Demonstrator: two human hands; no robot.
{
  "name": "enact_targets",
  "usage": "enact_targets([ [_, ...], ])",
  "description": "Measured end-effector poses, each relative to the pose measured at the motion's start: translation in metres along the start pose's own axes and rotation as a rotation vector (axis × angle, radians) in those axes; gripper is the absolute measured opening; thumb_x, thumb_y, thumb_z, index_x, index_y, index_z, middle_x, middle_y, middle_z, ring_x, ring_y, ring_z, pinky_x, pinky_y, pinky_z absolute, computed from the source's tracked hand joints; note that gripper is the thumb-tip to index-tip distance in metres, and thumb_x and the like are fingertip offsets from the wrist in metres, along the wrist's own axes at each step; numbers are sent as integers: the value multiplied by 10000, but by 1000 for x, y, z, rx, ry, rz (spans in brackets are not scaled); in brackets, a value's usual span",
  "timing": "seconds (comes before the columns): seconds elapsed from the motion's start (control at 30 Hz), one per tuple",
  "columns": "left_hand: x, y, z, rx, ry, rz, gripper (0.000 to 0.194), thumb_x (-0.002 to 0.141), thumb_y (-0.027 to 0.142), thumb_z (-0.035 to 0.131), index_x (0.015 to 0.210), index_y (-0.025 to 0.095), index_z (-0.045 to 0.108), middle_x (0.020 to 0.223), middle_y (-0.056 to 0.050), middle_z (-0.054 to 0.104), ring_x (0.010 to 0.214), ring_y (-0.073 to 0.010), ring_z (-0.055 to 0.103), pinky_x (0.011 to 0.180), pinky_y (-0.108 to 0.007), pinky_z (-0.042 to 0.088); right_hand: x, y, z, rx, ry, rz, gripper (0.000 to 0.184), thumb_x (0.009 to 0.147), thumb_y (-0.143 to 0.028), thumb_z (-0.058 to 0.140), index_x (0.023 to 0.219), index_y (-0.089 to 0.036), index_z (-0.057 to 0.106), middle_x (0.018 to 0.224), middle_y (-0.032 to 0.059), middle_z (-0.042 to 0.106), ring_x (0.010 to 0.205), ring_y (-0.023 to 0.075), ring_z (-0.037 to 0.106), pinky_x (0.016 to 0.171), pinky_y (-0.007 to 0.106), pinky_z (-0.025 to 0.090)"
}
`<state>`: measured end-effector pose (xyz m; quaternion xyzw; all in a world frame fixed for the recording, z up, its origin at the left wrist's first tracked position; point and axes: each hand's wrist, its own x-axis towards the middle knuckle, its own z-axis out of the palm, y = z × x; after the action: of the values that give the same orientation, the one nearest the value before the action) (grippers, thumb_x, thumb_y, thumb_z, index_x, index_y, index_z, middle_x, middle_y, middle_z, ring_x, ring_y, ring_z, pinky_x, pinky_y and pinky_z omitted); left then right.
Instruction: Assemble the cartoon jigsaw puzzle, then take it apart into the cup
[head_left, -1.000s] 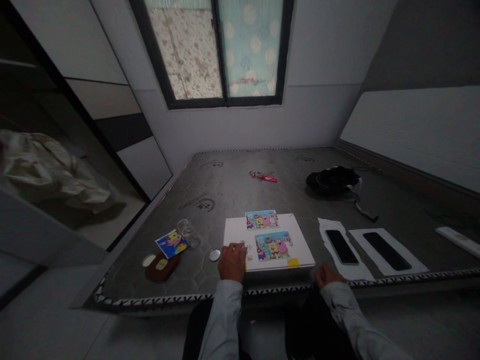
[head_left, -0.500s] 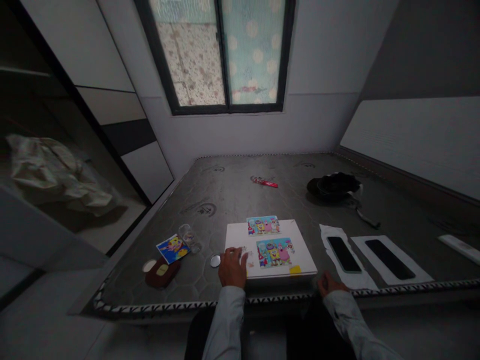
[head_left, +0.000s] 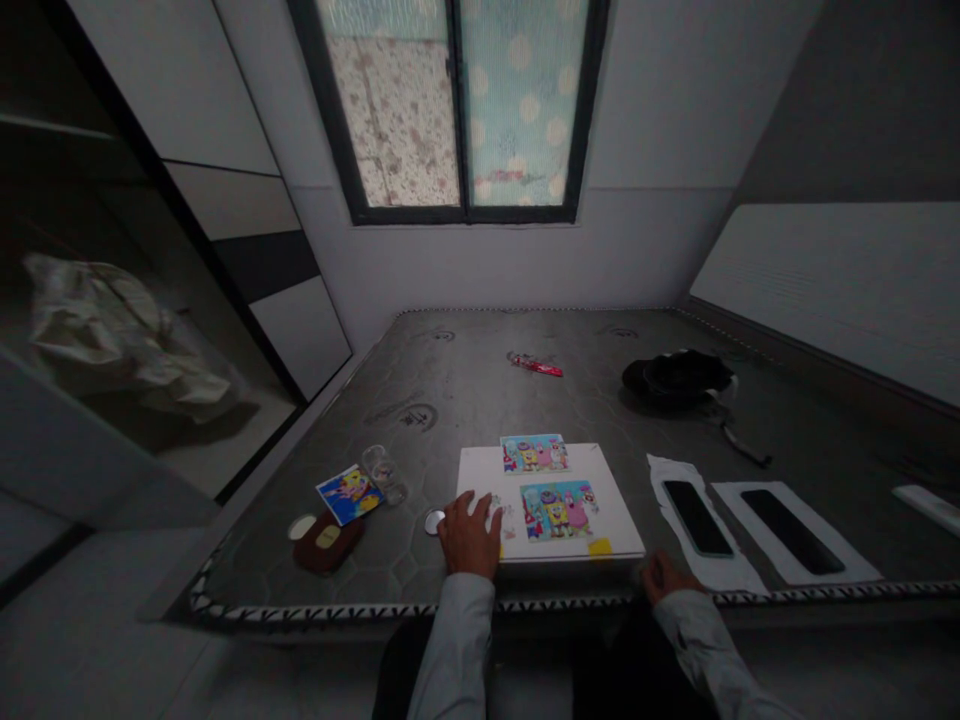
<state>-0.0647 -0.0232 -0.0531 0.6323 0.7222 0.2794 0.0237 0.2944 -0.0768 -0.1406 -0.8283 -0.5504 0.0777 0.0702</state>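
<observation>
My left hand point(head_left: 469, 535) lies on the near left corner of a white board point(head_left: 600, 500), fingers spread over small loose pieces there. Two colourful cartoon pictures lie on the board: one point(head_left: 533, 453) at its far edge, one point(head_left: 558, 508) in the middle. A yellow bit point(head_left: 599, 547) sits at the board's near edge. My right hand point(head_left: 664, 577) rests at the front edge of the grey mattress point(head_left: 480, 400), just right of the board, fingers curled; nothing shows in it.
Left of the board lie a small round disc point(head_left: 434, 521), a clear glass jar point(head_left: 383, 472), a cartoon card point(head_left: 346, 493), a brown case point(head_left: 326, 542) and a white lid point(head_left: 301, 526). Two phones point(head_left: 698, 517) point(head_left: 791, 517) lie on white paper at right. Farther back: red wrapper point(head_left: 536, 365), black cap point(head_left: 675, 377).
The view has shifted slightly. My left hand's fingers have spread out on the board's corner. My right hand has stayed at the mattress edge.
</observation>
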Motion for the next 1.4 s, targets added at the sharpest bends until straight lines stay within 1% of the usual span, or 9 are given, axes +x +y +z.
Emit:
enact_targets([
  [0.13, 2, -3, 2, -38, 15, 18, 174, 839, 372, 644, 968, 307, 742, 1179, -51, 629, 1108, -263, 503, 916, -429, 362, -4, -4, -1, -72, 1, -5, 345, 937, -338, 436, 1094, -120, 651, 779, 134, 693, 677, 251, 655, 577, 296, 415],
  [0.2, 2, -4, 2, -49, 27, 19, 179, 838, 364, 648, 976, 296, 738, 1163, -57, 634, 1091, -260, 508, 896, -419, 367, -7, -6, -2, -99, 21, -13, 358, 944, -332, 409, 1104, -123, 651, 787, 144, 692, 690, 260, 659, 586, 308, 429],
  [0.3, 2, -2, 2, -58, 33, 28, 206, 835, 349, 654, 1020, 295, 728, 1157, -65, 633, 1085, -260, 509, 882, -413, 373, -10, -8, -3, -106, 33, -19, 353, 937, -332, 406, 1093, -136, 654, 749, 142, 679, 669, 275, 658, 582, 324, 435],
  [0.6, 1, 4, -3, -88, 36, 29, 124, 821, 318, 667, 907, 252, 726, 1117, -62, 644, 1074, -255, 520, 892, -416, 378, -9, -4, 3, -13, 72, -51, 382, 888, -357, 393, 1039, -128, 659, 688, 152, 668, 598, 280, 634, 551, 328, 446],
  [0.8, 2, 2, -3, -71, 54, 20, 117, 835, 332, 650, 885, 251, 717, 1111, -61, 652, 1073, -258, 523, 878, -419, 371, -6, 1, 5, 14, 88, -73, 246, 858, -314, 474, 914, -187, 677, 651, 109, 654, 585, 261, 627, 544, 310, 420],
  [0.97, 5, -6, 2, -26, 51, 49, 213, 900, 272, 561, 1041, 315, 715, 1179, -42, 647, 1075, -238, 532, 858, -401, 382, -1, 6, 12, -25, 70, -63, 295, 868, -335, 470, 974, -159, 682, 645, 113, 649, 576, 261, 620, 532, 314, 410],
  [1.07, 5, -8, 6, -3, 24, 99, 278, 881, 252, 589, 1115, 355, 698, 1245, -29, 624, 1125, -247, 513, 874, -402, 384, 2, 8, 17, -47, 53, -67, 343, 880, -347, 444, 1003, -129, 679, 668, 141, 658, 600, 276, 630, 543, 326, 417],
  [1.23, 4, -7, 7, -17, -6, 109, 216, 857, 280, 633, 1040, 356, 719, 1224, -13, 630, 1128, -245, 512, 908, -412, 374, 2, 10, 21, -50, 66, -64, 355, 873, -392, 422, 964, -156, 672, 671, 135, 658, 599, 287, 627, 559, 346, 432],
  [1.4, 6, -4, 3, -54, -16, 76, 169, 839, 269, 653, 1001, 293, 696, 1179, -28, 643, 1112, -239, 515, 902, -397, 361, -4, 6, 12, 4, 87, -87, 298, 876, -372, 428, 925, -173, 645, 695, 113, 660, 612, 262, 617, 580, 328, 409],
])
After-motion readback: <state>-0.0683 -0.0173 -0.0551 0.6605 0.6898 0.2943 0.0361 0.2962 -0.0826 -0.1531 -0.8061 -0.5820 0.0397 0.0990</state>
